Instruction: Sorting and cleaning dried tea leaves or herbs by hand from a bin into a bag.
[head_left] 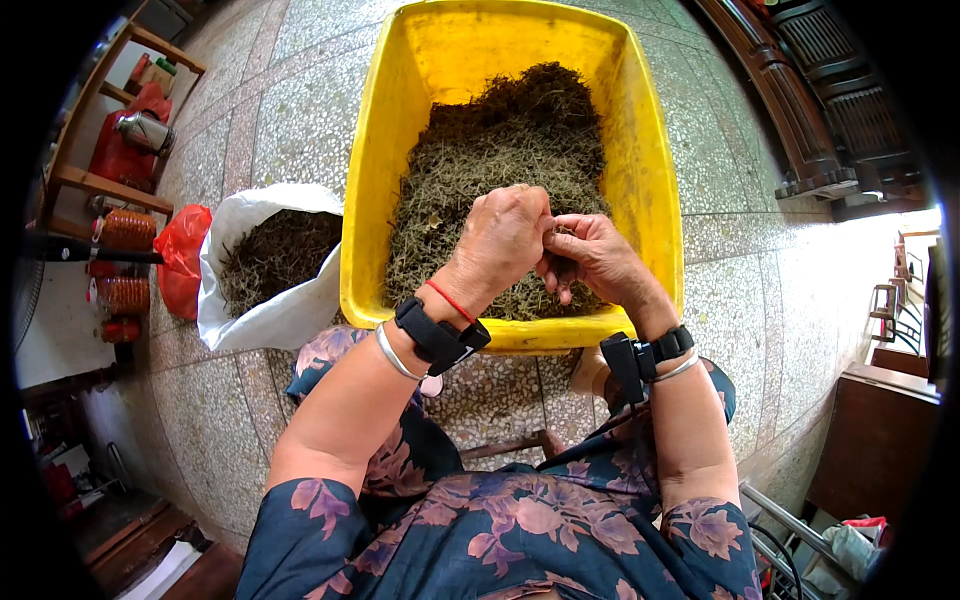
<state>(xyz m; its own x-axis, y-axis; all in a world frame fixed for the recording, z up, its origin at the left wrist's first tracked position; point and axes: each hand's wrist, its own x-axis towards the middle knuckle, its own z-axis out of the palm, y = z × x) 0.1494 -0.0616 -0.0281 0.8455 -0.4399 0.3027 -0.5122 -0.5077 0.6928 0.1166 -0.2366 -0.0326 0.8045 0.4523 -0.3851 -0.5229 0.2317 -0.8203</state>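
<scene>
A yellow plastic tub (368,170) holds a heap of dried, stringy plant material (480,140), greenish-brown and darker at the back. Above the heap, my left hand (505,240) is closed, knuckles up, against the fingers of my right hand; what it pinches is hidden. My right hand (590,250) is curled, palm partly turned toward me, around a small dark clump of the same material. Left of the tub stands an open white sack (220,310) with similar dark plant material inside.
A red plastic bag (180,270) and a wooden shelf (115,180) with jars are at the left. Dark carved wooden furniture (800,100) lines the upper right. A brown wooden cabinet (860,440) and metal tubing (800,530) are at the lower right, on a speckled tile floor (300,60).
</scene>
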